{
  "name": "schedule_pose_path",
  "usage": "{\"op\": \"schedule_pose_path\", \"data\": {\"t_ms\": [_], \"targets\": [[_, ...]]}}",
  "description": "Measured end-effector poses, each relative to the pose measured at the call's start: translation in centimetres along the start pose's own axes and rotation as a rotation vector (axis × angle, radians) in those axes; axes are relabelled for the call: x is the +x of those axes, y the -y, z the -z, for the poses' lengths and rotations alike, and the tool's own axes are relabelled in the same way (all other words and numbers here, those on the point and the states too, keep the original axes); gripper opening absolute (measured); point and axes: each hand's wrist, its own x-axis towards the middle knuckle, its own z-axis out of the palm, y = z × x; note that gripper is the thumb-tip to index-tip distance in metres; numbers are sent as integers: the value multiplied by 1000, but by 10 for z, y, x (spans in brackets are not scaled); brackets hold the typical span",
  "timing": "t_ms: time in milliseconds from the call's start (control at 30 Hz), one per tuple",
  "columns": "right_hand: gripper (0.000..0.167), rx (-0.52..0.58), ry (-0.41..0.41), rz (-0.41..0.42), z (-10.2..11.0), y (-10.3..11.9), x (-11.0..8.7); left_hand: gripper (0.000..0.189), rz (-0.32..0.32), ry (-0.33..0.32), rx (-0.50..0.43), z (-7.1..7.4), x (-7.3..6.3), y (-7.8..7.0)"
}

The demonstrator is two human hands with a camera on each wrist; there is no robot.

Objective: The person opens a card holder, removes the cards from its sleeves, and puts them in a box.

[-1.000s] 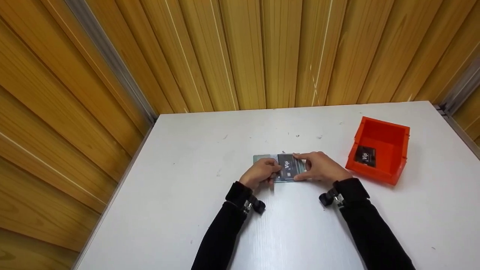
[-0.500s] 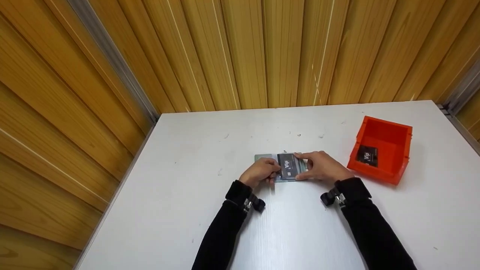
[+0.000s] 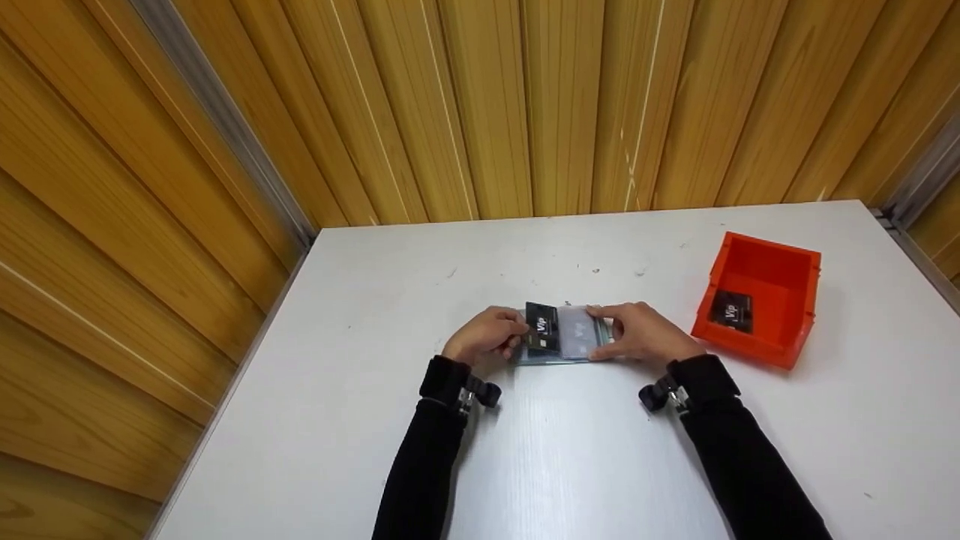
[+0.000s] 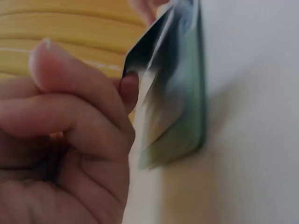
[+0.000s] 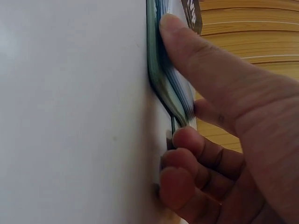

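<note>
A black card marked "Vip" (image 3: 541, 327) is pinched by its left edge in my left hand (image 3: 487, 334), tilted up over an open card holder (image 3: 551, 361). To its right shows a clear plastic sleeve (image 3: 578, 334) with a faint "Vip" mark. The right hand (image 3: 639, 331) grips the holder's right side, thumb on the near edge and a finger at the far edge. In the left wrist view the greenish holder (image 4: 189, 93) is blurred. The right wrist view shows the holder's layered pages (image 5: 161, 79) bent under the thumb.
An orange bin (image 3: 780, 300) stands to the right of the hands on the white table (image 3: 360, 420). Inside it lies another black "Vip" card (image 3: 732, 310). A wood-patterned wall (image 3: 487, 112) rises behind the table.
My left hand has moved left, drawing the black card leftward off the clear sleeve and tilting it up. The right hand stays in place on the holder.
</note>
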Motion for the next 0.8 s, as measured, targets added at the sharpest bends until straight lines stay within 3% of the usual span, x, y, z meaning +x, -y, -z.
{"op": "schedule_pose_path", "data": {"t_ms": [233, 400, 567, 667, 800], "targets": [[88, 0, 9, -11, -1, 1, 2, 15, -59, -12, -73, 21, -14, -11], [88, -9, 2, 21, 0, 1, 5, 17, -116, -9, -135, 21, -19, -22], [84, 36, -20, 74, 5, 1, 2, 18, -117, -3, -143, 17, -20, -24], [70, 129, -95, 74, 9, 7, 0, 18, -122, 6, -143, 13, -18, -24], [54, 440, -132, 22, 5, 30, 1, 20, -130, 11, -143, 8, -17, -24]]}}
